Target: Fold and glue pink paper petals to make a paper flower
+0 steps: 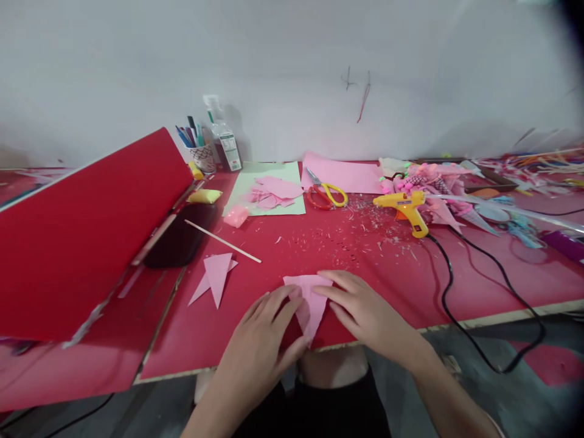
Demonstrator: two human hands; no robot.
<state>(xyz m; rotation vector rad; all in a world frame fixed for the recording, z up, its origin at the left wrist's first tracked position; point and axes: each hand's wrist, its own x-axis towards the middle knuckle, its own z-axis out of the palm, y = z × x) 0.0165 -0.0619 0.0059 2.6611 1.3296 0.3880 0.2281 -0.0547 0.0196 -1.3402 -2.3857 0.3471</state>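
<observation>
A pink paper triangle (314, 298) lies at the table's front edge, its point towards me and a crease or fold near its middle. My left hand (269, 334) rests on its left side, fingers bent and thumb apart near the lower tip. My right hand (365, 310) reaches in from the right, its fingers stretched out over the upper right corner. Neither hand lifts the paper. Left of them, two more pink paper triangles (216, 274) overlap on the red tabletop (274, 249). A thin wooden stick (223, 241) lies beyond these.
A yellow glue gun (406, 207) with a black cord sits at right, beside pink crafted pieces (438, 182). Scissors (326, 191), pink scraps (276, 190) and a green sheet (237, 193) lie behind. A red board (100, 225) leans over a dark phone-like object (182, 237) at left.
</observation>
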